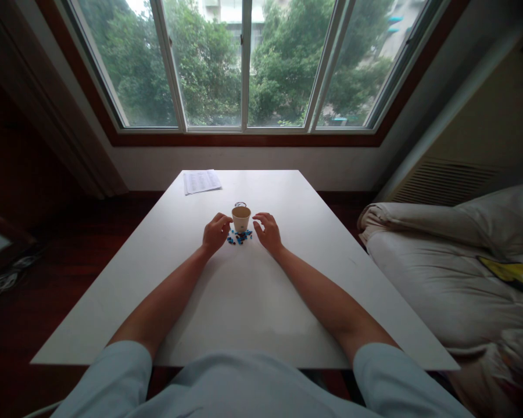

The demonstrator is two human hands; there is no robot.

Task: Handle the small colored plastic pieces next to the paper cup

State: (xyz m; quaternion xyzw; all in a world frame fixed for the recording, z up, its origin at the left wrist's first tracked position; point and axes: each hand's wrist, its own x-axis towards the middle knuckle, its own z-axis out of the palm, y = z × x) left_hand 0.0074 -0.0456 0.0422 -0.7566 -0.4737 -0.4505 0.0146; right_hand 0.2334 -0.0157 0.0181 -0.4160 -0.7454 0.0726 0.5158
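Observation:
A light-coloured paper cup stands upright on the white table, its open mouth facing up and showing a tan inside. Small blue and dark pieces, too small to name, lie scattered around the near side of its base. My left hand is at the cup's left, fingers bent and loosely apart, tips very close to its wall; I cannot tell whether they touch. On the other side, my right hand is open, with a gap between thumb and fingers, just off the cup. Behind the cup lies a thin dark loop, partly hidden.
Printed paper sheets lie at the far left of the white table. A padded beige sofa stands along the right. Beyond the table is a wide window. Cables lie on the dark floor at left.

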